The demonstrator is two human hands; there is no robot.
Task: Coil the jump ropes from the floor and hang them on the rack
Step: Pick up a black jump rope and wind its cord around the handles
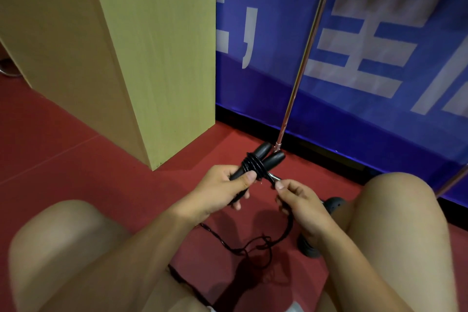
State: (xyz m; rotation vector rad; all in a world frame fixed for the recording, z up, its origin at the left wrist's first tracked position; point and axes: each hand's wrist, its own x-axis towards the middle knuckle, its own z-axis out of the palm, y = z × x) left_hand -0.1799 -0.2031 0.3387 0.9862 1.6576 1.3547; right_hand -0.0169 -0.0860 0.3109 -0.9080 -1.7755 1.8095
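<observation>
My left grip (222, 189) clenches the two black handles (260, 159) of the jump rope (253, 163), thumb on top; cord is wound around both handles just past my fingers. My right grip (302, 201) pinches the loose cord beside the bundle, and the cord runs down from it to a tangle on the red floor (76, 154) between my knees. Rack pole (304, 58) stands just behind the handles, wooden desk (141, 58) to the left.
</observation>
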